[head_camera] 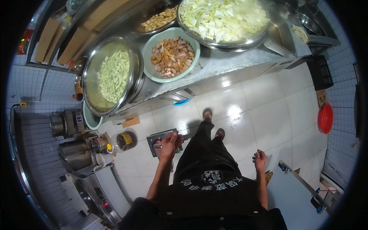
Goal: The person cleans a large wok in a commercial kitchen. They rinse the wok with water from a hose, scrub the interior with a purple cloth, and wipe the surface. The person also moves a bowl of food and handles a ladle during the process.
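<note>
My left hand (172, 141) hangs in front of my body at the left with fingers curled in. It is above a dark flat slab (152, 138) with red marks on the floor. Low at my right side, my right hand (260, 161) is curled too, and I see no object in either. Before me, a metal counter (212, 67) bears a steel bowl of pale green cut vegetable (113, 76), a light green basin of sliced meat (173, 57), a large steel bowl of chopped cabbage (224, 18) and a steel bowl of brownish chunks (161, 18).
A large oil jug (125, 141) and steel pots (76, 153) stand at the left. A pale panel with castors (290, 195) is at my right. Against the right wall are a red basin (325, 118) and a black crate (319, 72). Glossy tiles (267, 118) cover the floor.
</note>
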